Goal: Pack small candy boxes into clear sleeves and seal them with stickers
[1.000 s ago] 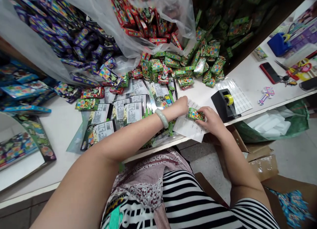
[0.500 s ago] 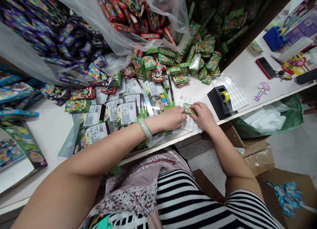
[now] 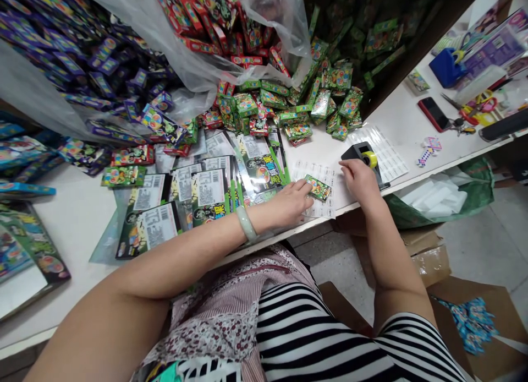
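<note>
My left hand rests on the table edge, its fingertips holding the left end of a small green box. The box lies on a white sticker sheet. A pale green bangle is on that wrist. My right hand is off the box and sits against the black tape dispenser with its yellow roll. Its fingers curl toward the dispenser with the tips hidden.
Flat printed packs with barcodes lie left of my hands. Heaps of small green boxes, red ones in a clear bag and purple ones fill the back. A red phone, scissors and cardboard cartons are on the right.
My right hand let go of the green box and moved right to the tape dispenser. My left hand stayed on the box, which has turned slightly on the sheet.
</note>
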A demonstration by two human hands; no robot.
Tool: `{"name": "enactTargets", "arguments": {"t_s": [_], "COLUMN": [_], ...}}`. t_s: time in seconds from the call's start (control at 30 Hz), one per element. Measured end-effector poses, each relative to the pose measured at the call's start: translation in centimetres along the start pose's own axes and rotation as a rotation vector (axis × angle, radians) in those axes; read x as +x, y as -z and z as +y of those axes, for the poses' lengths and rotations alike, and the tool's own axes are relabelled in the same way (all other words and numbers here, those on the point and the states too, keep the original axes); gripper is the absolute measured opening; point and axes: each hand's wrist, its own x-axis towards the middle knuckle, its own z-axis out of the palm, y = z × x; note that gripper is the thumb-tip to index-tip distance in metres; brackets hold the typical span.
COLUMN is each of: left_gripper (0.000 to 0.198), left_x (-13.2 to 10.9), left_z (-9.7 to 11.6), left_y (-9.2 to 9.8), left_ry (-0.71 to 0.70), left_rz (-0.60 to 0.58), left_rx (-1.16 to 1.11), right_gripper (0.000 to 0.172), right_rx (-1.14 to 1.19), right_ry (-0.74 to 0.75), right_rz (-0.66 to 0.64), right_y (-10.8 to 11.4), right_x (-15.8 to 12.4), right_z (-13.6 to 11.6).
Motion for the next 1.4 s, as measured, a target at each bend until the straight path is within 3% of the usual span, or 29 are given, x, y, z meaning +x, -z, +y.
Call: {"name": "enactTargets", "arguments": {"t_s": [0.07, 0.13, 0.3, 0.43, 0.53, 0.63, 0.7, 0.77, 0.83, 0.9, 0.97, 1.03, 1.1, 1.17, 1.23, 1.33, 1.4], "left_gripper": [0.058, 0.071, 0.054, 0.057, 0.055, 0.055, 0.057, 0.057, 0.053, 0.051, 0.051, 0.05, 0.051, 0.051, 0.042, 0.027, 0.022], "left_x": [0.3, 0.7, 1.1, 1.2, 1.5, 1.5, 0.6, -1.5, -5.6, -11.6, -18.3, -24.3, -28.3, -30.1, -30.4, -30.4, -30.8], "left_z": [0.0, 0.1, 0.4, 0.4, 0.6, 1.4, 1.5, 0.6, -1.5, -4.1, -6.7, -8.6, -9.6, -9.7, -9.1, -7.5, -6.2], "left_y": [-0.4, -1.0, -1.8, -2.0, -2.3, -2.1, -1.6, -0.7, 0.1, 0.5, 0.2, -1.1, -2.9, -4.7, -5.9, -6.5, -6.3], "left_ry": [0.016, 0.05, 0.07, 0.071, 0.079, 0.071, 0.027, 0.0, 0.072, 0.261, 0.55, 0.808, 0.907, 0.907, 0.875, 0.855, 0.835], "left_rz": [0.017, 0.008, -0.025, -0.012, 0.007, 0.048, 0.122, 0.269, 0.46, 0.651, 0.801, 0.858, 0.817, 0.786, 0.787, 0.845, 0.899], "left_rx": [-0.037, -0.058, -0.02, 0.013, -0.018, -0.077, -0.1, -0.108, -0.128, -0.182, -0.248, -0.295, -0.302, -0.327, -0.361, -0.419, -0.521], "right_gripper": [0.033, 0.029, 0.021, 0.017, 0.012, 0.009, 0.004, 0.005, 0.01, 0.011, 0.011, 0.014, 0.019, 0.029, 0.036, 0.04, 0.038], "right_rx": [-0.121, -0.203, -0.237, -0.22, -0.093, 0.198, 0.472, 0.756, 0.968, 1.09, 1.154, 1.207, 1.264, 1.301, 1.276, 1.172, 1.109], "right_ry": [-0.084, -0.12, -0.147, -0.155, -0.123, -0.046, -0.04, -0.067, -0.076, -0.056, -0.006, 0.041, 0.043, 0.023, 0.022, 0.059, 0.111], "right_rz": [-0.049, -0.131, -0.142, -0.062, 0.119, 0.31, 0.32, 0.223, 0.106, -0.062, -0.297, -0.567, -0.834, -1.046, -1.162, -1.198, -1.188], "right_y": [-0.2, -0.7, -1.6, -0.4, 1.5, 3.2, 3.8, 3.8, 3.0, 1.3, -1.2, -3.9, -6.5, -9.0, -11.0, -12.5, -12.3], "right_x": [1.2, 2.1, 2.1, 0.9, -0.2, -1.4, -2.3, -3.1, -3.8, -4.2, -4.6, -5.0, -5.6, -6.2, -6.8, -7.5, -7.6], "right_z": [0.1, -0.2, -1.5, -1.9, -2.0, -3.5, -5.3, -7.5, -9.5, -11.6, -14.3, -17.9, -22.0, -25.9, -28.8, -30.7, -30.7]}}
